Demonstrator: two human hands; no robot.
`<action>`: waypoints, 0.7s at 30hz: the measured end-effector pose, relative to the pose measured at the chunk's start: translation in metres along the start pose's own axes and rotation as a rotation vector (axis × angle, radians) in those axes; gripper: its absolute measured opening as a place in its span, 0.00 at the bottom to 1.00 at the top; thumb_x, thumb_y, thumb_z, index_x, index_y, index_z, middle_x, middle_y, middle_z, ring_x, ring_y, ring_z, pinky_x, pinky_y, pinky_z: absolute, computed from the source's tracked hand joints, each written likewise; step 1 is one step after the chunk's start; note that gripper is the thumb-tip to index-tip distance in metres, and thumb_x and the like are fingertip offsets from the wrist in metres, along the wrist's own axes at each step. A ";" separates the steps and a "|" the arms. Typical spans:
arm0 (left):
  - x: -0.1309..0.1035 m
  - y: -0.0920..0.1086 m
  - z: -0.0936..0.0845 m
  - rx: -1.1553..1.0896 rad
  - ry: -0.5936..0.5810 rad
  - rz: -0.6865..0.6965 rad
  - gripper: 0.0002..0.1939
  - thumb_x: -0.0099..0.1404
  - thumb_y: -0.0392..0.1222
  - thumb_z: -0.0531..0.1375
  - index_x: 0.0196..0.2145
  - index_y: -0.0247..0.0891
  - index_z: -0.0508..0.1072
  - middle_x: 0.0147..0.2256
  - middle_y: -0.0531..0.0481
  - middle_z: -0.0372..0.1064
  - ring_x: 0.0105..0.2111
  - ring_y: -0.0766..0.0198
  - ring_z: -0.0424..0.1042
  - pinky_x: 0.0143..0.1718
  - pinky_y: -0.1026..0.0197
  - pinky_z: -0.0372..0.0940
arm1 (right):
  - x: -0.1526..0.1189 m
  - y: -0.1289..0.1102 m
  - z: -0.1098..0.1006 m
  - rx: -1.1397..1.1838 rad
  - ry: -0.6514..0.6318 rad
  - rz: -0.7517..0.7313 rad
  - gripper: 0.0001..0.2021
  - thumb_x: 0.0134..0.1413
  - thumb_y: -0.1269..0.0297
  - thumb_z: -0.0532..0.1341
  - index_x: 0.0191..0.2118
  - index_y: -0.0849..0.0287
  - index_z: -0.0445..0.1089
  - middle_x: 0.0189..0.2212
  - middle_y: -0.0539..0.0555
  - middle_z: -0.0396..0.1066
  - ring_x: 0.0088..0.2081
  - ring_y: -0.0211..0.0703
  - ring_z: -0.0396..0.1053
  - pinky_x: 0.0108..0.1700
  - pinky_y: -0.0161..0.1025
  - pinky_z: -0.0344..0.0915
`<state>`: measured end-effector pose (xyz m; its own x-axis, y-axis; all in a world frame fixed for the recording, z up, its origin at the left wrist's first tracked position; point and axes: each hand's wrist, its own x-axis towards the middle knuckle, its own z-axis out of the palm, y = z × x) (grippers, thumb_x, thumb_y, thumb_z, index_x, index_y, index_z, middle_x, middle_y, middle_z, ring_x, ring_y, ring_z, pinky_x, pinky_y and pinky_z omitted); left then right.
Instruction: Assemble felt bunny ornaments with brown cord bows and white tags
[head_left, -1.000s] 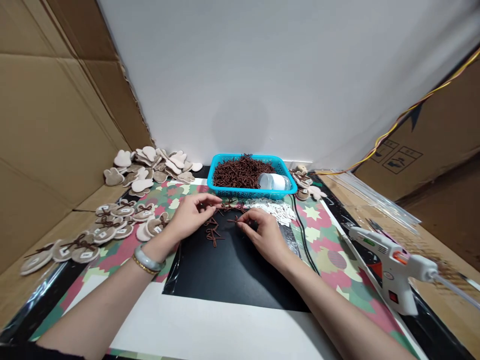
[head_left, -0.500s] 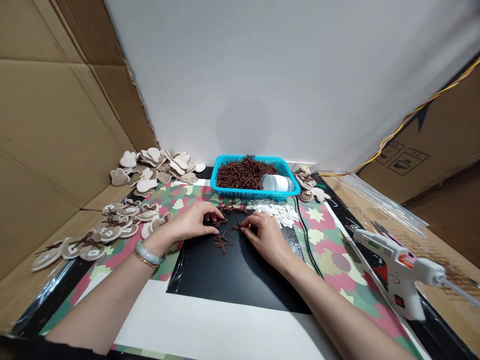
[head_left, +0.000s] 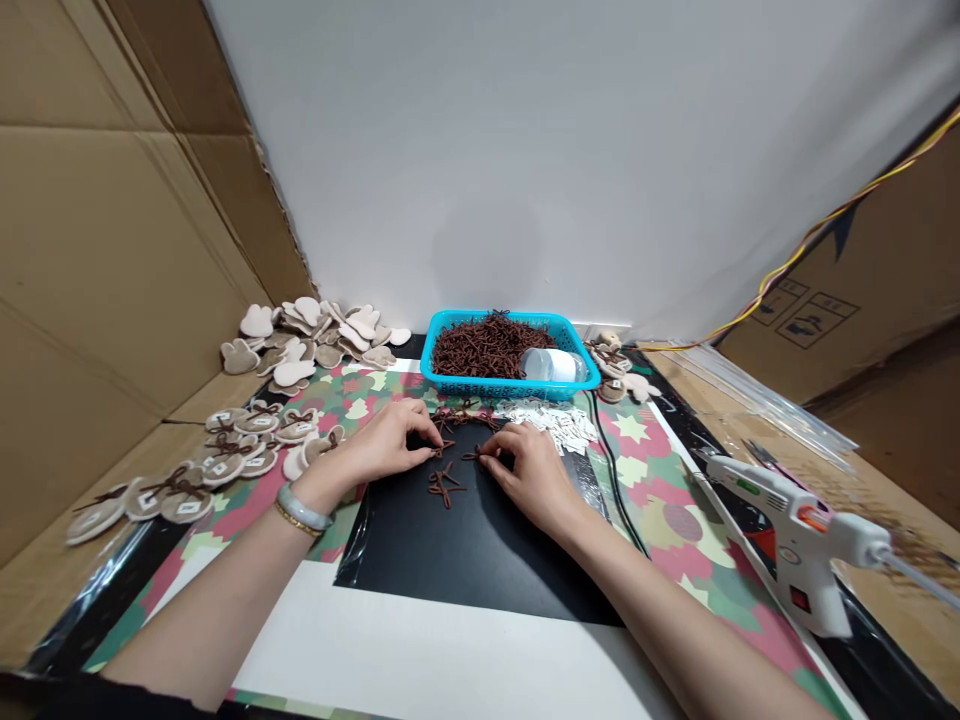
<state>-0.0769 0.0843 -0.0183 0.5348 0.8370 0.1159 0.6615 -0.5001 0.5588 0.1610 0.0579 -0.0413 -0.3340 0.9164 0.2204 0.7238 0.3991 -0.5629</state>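
Both hands work low over a black mat. My left hand pinches a small brown cord bow between thumb and fingertips. To its right, my right hand has its thumb and forefinger closed on another brown cord bow. Just below, between the hands, more brown bows lie on the mat. Beyond the fingers is a row of similar bows, beside a heap of small white tags.
A turquoise basket at the back holds brown bows and a clear plastic jar. Felt shapes pile up at back left; finished-looking pieces with bows lie nearer. A white glue gun stands at right, near a black cable.
My left thumb and fingers have closed together onto the bow beside them. My right hand keeps nearly the same place and pinch.
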 end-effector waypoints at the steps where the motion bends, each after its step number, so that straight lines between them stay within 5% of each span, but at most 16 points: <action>1: 0.000 0.000 0.000 0.007 0.005 0.001 0.07 0.58 0.37 0.63 0.34 0.41 0.81 0.33 0.48 0.68 0.36 0.58 0.69 0.38 0.58 0.63 | 0.000 0.000 0.000 0.002 0.001 -0.002 0.05 0.55 0.73 0.64 0.32 0.57 0.76 0.33 0.55 0.76 0.37 0.48 0.69 0.40 0.42 0.59; 9: 0.002 0.003 0.011 -0.041 0.070 0.075 0.02 0.56 0.38 0.66 0.29 0.39 0.78 0.33 0.49 0.69 0.35 0.59 0.70 0.37 0.59 0.63 | -0.001 -0.002 -0.001 -0.009 0.006 -0.009 0.04 0.55 0.72 0.64 0.33 0.57 0.77 0.33 0.55 0.75 0.38 0.48 0.69 0.40 0.42 0.60; 13: 0.002 0.000 0.002 -0.048 0.083 0.085 0.03 0.58 0.38 0.65 0.33 0.40 0.78 0.35 0.48 0.71 0.38 0.58 0.71 0.41 0.58 0.64 | -0.001 -0.002 -0.001 -0.011 0.009 -0.007 0.04 0.56 0.72 0.64 0.32 0.57 0.76 0.33 0.55 0.75 0.38 0.49 0.69 0.40 0.42 0.60; 18: 0.003 -0.017 -0.010 0.023 0.253 -0.015 0.07 0.60 0.34 0.61 0.35 0.39 0.78 0.36 0.46 0.72 0.38 0.58 0.71 0.42 0.56 0.64 | -0.002 -0.003 -0.001 -0.017 0.008 -0.008 0.05 0.55 0.72 0.64 0.32 0.57 0.76 0.33 0.55 0.75 0.38 0.48 0.69 0.40 0.43 0.60; 21: 0.003 -0.023 -0.005 0.029 0.217 -0.020 0.07 0.59 0.36 0.62 0.35 0.39 0.78 0.38 0.46 0.72 0.39 0.57 0.71 0.42 0.56 0.65 | -0.002 -0.004 -0.001 -0.017 0.007 -0.008 0.05 0.56 0.73 0.64 0.32 0.57 0.76 0.33 0.55 0.75 0.38 0.48 0.69 0.41 0.43 0.60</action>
<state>-0.0930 0.0995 -0.0263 0.3977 0.8736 0.2806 0.6876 -0.4862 0.5392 0.1593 0.0549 -0.0382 -0.3359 0.9133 0.2303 0.7312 0.4070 -0.5475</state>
